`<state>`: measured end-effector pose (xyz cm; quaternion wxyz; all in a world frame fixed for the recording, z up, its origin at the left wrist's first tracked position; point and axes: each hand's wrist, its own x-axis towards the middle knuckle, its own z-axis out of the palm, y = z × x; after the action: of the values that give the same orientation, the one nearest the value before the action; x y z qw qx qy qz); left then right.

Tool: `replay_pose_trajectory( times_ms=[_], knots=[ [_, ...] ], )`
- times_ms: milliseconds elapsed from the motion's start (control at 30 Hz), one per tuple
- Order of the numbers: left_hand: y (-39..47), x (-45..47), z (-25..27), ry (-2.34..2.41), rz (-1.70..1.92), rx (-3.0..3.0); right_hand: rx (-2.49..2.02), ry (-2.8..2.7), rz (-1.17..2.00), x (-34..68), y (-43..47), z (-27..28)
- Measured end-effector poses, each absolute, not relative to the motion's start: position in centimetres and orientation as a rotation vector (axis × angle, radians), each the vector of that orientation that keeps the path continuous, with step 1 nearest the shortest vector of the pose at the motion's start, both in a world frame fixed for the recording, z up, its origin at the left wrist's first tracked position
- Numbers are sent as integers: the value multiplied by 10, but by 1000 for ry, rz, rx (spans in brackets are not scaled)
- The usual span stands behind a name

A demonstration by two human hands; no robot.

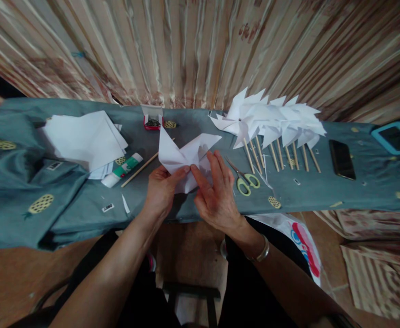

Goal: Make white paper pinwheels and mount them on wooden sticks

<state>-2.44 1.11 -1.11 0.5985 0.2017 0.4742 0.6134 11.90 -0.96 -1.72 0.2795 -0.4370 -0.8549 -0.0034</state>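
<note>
A white paper pinwheel [175, 157] with its blades folded up is in front of me. My left hand [162, 189] is closed on its near left side, with the thumb pressing close to the centre and the other fingers underneath. My right hand [216, 189] is on the pinwheel's right side, its index fingertip at the centre beside my left thumb. Its other fingers are bent over the paper, and what lies under them is hidden. A wooden stick [140, 169] lies left of the pinwheel, and scissors with green handles [244, 180] lie right of my right hand.
Left are white paper sheets [83, 136] and a glue stick [122, 171]. An open red box [153, 120] of small metal pieces stands behind. Several finished pinwheels [271, 118] on sticks overlap at right, beside a phone [342, 159] and a blue-framed device [396, 137]. A cloth [309, 193] covers the table.
</note>
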Motion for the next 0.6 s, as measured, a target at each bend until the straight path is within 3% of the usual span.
replay_pose_trajectory(
  times_ms=[600],
  knots=[
    [-2, -28, -8, 934, 1170, 355, -1214, -2357, 14, 135, -2, -22]
  ],
)
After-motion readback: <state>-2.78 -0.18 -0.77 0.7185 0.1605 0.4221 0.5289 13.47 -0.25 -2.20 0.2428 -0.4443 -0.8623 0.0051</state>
